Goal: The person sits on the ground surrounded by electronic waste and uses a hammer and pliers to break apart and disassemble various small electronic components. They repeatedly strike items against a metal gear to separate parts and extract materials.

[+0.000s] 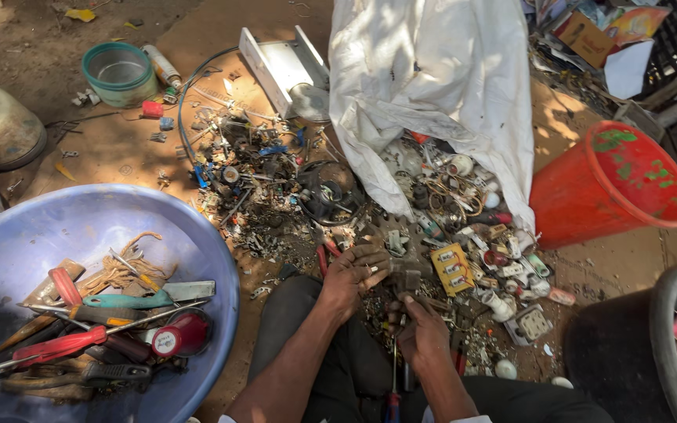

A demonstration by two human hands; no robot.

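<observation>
Left hand (354, 274) is curling its fingers around a small grey metal-and-plastic fitting (406, 276), steadying it over the scrap heap (291, 188) | right hand (421, 333) is gripping a thin screwdriver (394, 368) upright, tip meeting the fitting | blue plastic basin (33, 235) is keeping tools beside the left arm.

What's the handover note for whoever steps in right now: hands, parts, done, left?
Left hand: grip on a small dark scrap part, held over the pile.
Right hand: grip on a thin tool with a red-and-blue handle, tip pointed up at the part.
Scrap pile of plugs, sockets and wire spills from the white sack.
Blue basin, near the left arm, holds hand tools.
Red bucket lies tipped beside the sack.
Done: cannot tell.
Left: the pile looks largely unsorted.
</observation>
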